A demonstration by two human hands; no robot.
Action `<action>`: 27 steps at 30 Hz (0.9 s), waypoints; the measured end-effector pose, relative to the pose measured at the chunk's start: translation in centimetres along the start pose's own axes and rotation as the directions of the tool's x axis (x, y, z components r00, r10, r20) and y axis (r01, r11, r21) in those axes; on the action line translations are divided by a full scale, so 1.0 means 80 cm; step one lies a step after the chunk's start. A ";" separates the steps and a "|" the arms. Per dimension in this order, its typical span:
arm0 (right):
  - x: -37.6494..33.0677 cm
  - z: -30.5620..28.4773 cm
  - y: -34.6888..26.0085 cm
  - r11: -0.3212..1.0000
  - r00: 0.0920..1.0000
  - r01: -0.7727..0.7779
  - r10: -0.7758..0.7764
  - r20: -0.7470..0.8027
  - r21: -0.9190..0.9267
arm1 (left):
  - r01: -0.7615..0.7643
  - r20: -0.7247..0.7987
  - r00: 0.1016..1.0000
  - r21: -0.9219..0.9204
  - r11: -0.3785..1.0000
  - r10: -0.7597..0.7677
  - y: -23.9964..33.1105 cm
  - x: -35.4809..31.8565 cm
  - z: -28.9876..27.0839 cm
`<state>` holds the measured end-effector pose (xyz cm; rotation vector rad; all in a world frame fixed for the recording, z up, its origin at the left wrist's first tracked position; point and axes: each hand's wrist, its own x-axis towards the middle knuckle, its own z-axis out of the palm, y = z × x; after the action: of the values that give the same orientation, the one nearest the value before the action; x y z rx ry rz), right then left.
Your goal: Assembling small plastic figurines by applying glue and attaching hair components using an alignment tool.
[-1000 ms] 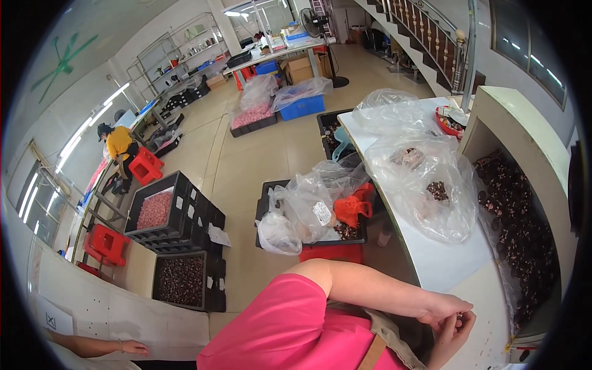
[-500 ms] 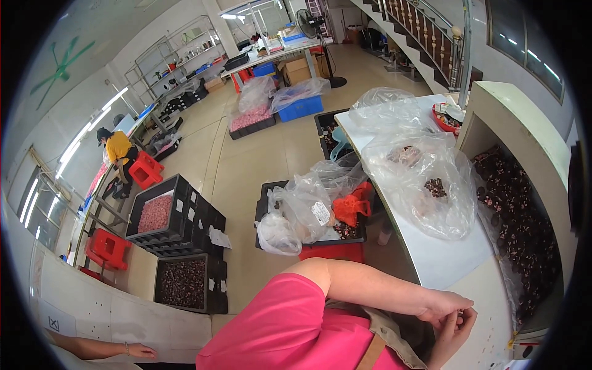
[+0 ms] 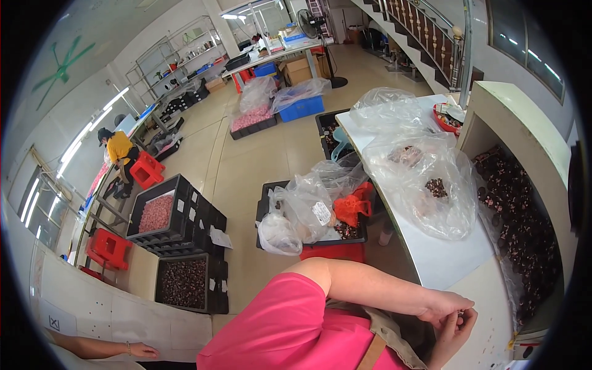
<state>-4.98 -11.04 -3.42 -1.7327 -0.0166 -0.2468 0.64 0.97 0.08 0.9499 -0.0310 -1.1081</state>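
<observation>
My left hand (image 3: 445,304) reaches across from my pink-sleeved shoulder, and its curled fingertips meet my right hand (image 3: 457,331), which rises from the lower edge. A small dark piece (image 3: 460,316) sits pinched between the fingertips; which hand grips it is hard to tell. Both hands hover over the near end of the white table (image 3: 444,259). To their right is a white bin (image 3: 524,234) full of small dark pieces. Clear plastic bags (image 3: 425,179) holding some dark pieces lie on the table beyond my hands.
Black crates with pink pieces (image 3: 157,213) and dark pieces (image 3: 183,283) stand on the floor at left. Crumpled bags and an orange bag (image 3: 353,206) lie over a crate beside the table. Another person's hand (image 3: 143,350) rests on a white surface at lower left. A person in yellow (image 3: 119,148) sits far left.
My hands stay together in nearly the same spot. The other person's hand at lower left has slid slightly right.
</observation>
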 end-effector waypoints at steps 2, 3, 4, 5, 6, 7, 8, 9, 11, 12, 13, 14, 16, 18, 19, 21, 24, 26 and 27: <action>0.001 0.001 -0.004 1.000 1.000 0.014 -0.014 -0.006 -0.005 | -0.008 0.003 1.000 0.001 1.000 0.008 0.000 0.002 -0.001; 0.001 0.000 -0.004 1.000 1.000 0.012 -0.012 -0.004 -0.006 | -0.013 0.009 1.000 0.002 1.000 0.013 0.000 0.002 -0.001; 0.001 -0.002 -0.003 1.000 1.000 0.026 -0.026 0.000 -0.012 | -0.011 0.010 1.000 0.000 1.000 0.011 0.000 0.003 0.001; 0.000 -0.005 -0.004 0.999 0.999 0.039 -0.039 0.001 -0.021 | -0.011 0.011 1.000 0.000 1.000 0.011 0.000 0.003 0.004; -0.001 -0.006 -0.005 0.999 0.999 0.038 -0.038 -0.009 -0.025 | -0.011 0.015 1.000 0.006 1.000 0.011 0.001 0.005 0.007; -0.003 -0.009 -0.006 1.000 0.999 0.018 -0.019 -0.038 -0.004 | 0.000 0.032 0.999 0.012 1.000 0.000 0.000 0.007 0.009; -0.008 -0.012 -0.009 1.000 0.997 -0.002 0.004 -0.077 0.013 | -0.002 0.039 0.999 0.017 1.000 0.001 -0.003 0.011 0.012; -0.011 -0.014 -0.010 1.000 0.993 -0.011 0.011 -0.121 -0.004 | 0.005 0.056 0.998 0.027 1.000 -0.007 -0.007 0.016 0.016; -0.023 -0.015 -0.017 0.991 0.994 -0.022 0.008 -0.107 -0.130 | -0.019 0.111 0.994 0.066 0.998 0.011 -0.008 -0.001 0.020; -0.019 -0.005 -0.032 0.994 0.988 -0.104 0.100 -0.122 -0.028 | -0.036 0.102 0.994 0.027 0.999 0.033 -0.007 -0.005 0.018; -0.012 -0.003 -0.031 0.983 0.993 0.040 -0.059 -0.101 -0.181 | -0.103 0.096 0.990 0.009 0.995 0.102 -0.010 -0.003 0.012; -0.005 -0.001 -0.027 0.989 0.997 -0.015 0.004 -0.071 -0.147 | -0.088 0.033 0.996 0.005 0.996 0.088 -0.002 -0.013 0.014; 0.005 -0.004 -0.019 0.944 0.972 0.211 -0.230 -0.045 -0.252 | -0.104 -0.052 0.993 -0.024 0.994 0.103 -0.006 -0.013 0.006; -0.005 -0.021 -0.019 0.938 0.975 0.212 -0.221 -0.002 -0.274 | -0.101 -0.062 0.993 0.069 0.992 0.105 -0.006 -0.022 0.022; -0.017 -0.028 -0.023 0.937 0.966 0.233 -0.254 -0.051 -0.260 | -0.087 0.005 0.996 0.152 0.985 0.087 -0.011 -0.025 0.030; -0.041 -0.040 -0.022 0.925 0.933 0.293 -0.332 -0.138 -0.243 | -0.086 0.124 0.991 0.255 0.963 0.056 -0.022 -0.022 0.042; -0.070 -0.053 -0.008 0.900 0.904 0.303 -0.376 -0.205 -0.314 | -0.112 0.271 0.962 0.341 0.933 0.016 -0.043 -0.007 0.041; -0.082 -0.056 0.003 0.883 0.872 0.300 -0.407 -0.272 -0.360 | -0.083 0.299 0.953 0.408 0.909 -0.048 -0.052 0.007 0.039; -0.087 -0.057 0.009 0.878 0.861 0.300 -0.417 -0.290 -0.373 | -0.061 0.299 0.952 0.407 0.911 -0.070 -0.055 0.009 0.042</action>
<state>-12.40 -14.74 -4.59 -1.9706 -0.0368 -0.8940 -3.78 -2.16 -1.03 1.1409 -0.5396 -1.2737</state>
